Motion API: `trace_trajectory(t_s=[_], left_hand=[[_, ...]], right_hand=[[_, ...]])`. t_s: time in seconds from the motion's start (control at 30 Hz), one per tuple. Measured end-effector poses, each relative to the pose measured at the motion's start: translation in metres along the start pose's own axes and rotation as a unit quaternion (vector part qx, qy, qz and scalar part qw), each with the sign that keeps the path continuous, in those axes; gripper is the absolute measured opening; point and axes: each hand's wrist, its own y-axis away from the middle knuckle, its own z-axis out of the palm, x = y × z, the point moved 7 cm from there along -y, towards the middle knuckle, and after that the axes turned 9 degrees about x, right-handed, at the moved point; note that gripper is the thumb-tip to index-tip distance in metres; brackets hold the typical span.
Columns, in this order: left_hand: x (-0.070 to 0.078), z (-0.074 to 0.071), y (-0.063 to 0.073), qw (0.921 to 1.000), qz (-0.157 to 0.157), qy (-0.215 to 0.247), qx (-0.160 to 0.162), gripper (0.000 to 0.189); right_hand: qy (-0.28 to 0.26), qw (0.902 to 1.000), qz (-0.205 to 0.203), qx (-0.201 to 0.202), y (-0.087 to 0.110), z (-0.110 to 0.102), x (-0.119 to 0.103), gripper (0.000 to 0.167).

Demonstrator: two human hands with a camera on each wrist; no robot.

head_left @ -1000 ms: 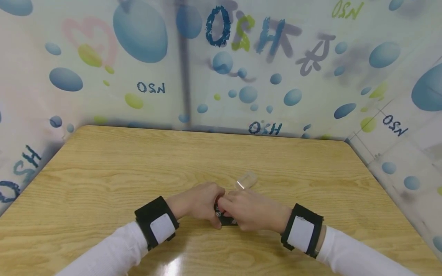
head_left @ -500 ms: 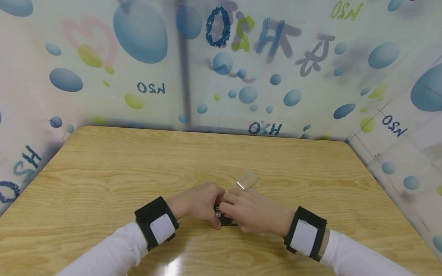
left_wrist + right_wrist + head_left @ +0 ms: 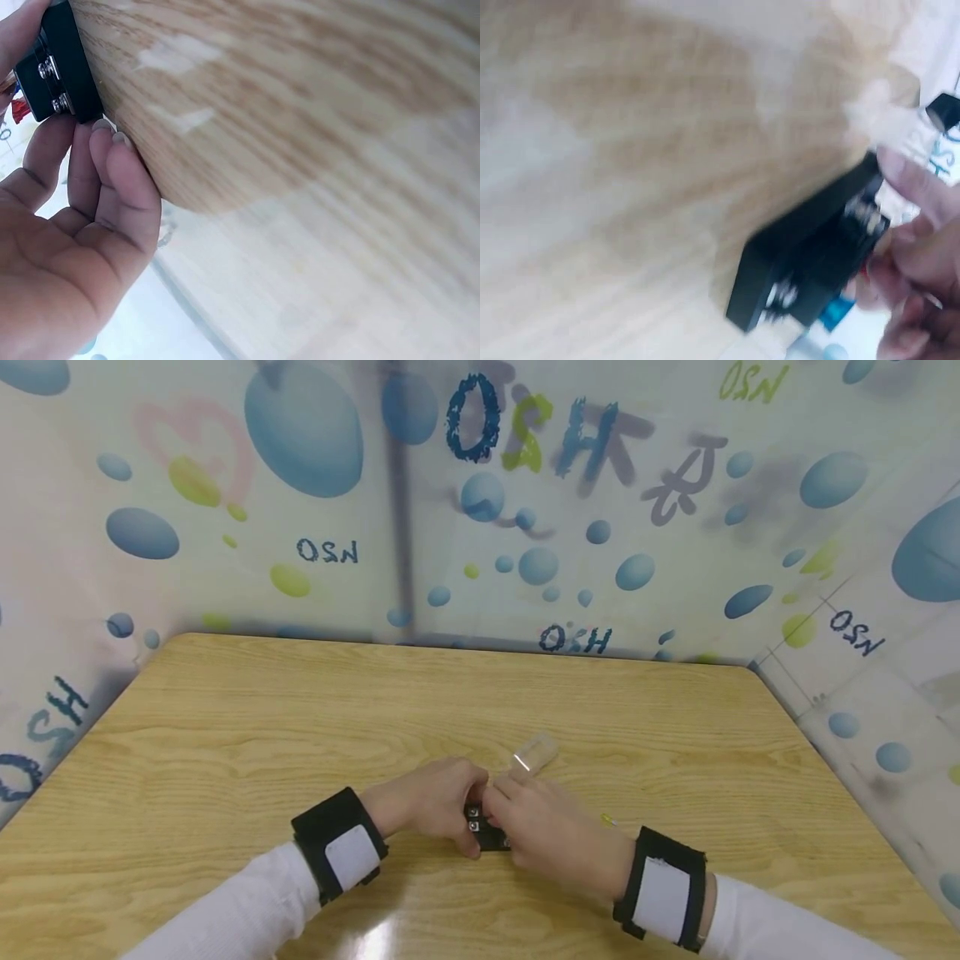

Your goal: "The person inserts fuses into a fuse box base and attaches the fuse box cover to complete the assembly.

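A small black block with metal screws (image 3: pixel 489 837), which looks like a terminal block, stands on the table in front of me. My left hand (image 3: pixel 435 802) grips it from the left, fingers at its far end and thumb at its near end. In the left wrist view the fingertips press the end of the block (image 3: pixel 75 67) close over the wood. My right hand (image 3: pixel 551 831) is bent over the block's right part with its fingertips drawn together. Between them shows a bit of a small red piece (image 3: pixel 20 111), mostly hidden by the fingers.
A clear plastic cover (image 3: pixel 536 752) lies on the wooden table (image 3: pixel 300 710) just beyond the right hand. Past the right hand is a small yellow piece (image 3: pixel 608 819). A patterned wall covering (image 3: pixel 480 585) rises behind the table.
My right fingers have shifted slightly to the right, showing more of the block's screws. The right wrist has dropped a little, uncovering the yellow piece. The left hand has stayed in place.
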Motion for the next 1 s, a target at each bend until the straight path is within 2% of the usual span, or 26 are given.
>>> trace_trajectory(t_s=[0.17,0.23,0.33,0.5,0.57,0.67,0.77,1.0], left_hand=[[-0.001,0.0,0.0,1.0,-0.002,-0.003,-0.002,0.037],[-0.001,0.001,-0.001,1.0,-0.001,-0.003,-0.001,0.038],[-0.001,0.001,-0.001,1.0,0.002,-0.001,-0.001,0.037],[0.0,0.0,0.0,1.0,0.009,-0.001,0.003,0.037],[0.0,0.0,0.001,0.9999,0.011,-0.004,0.006,0.037],[0.001,-0.001,0.001,0.9999,0.011,-0.004,0.006,0.037],[0.001,0.0,0.001,0.9999,0.01,0.001,0.006,0.036],[0.0,0.0,0.0,0.9999,0.004,0.01,0.002,0.035]], right_hand=[[0.058,0.9982,0.002,0.019,0.004,0.001,-0.007,0.032],[0.082,0.9962,-0.007,0.027,0.005,0.003,-0.009,0.034],[0.133,0.9888,-0.035,0.06,0.007,0.005,-0.014,0.03],[0.209,0.9664,-0.081,0.125,0.01,0.007,-0.024,0.011],[0.229,0.9595,-0.087,0.138,0.01,0.007,-0.026,0.011],[0.252,0.9534,-0.084,0.143,0.01,0.008,-0.028,0.012],[0.266,0.9512,-0.073,0.137,0.009,0.008,-0.029,0.011],[0.268,0.9566,-0.041,0.107,0.006,0.006,-0.031,0.015]])
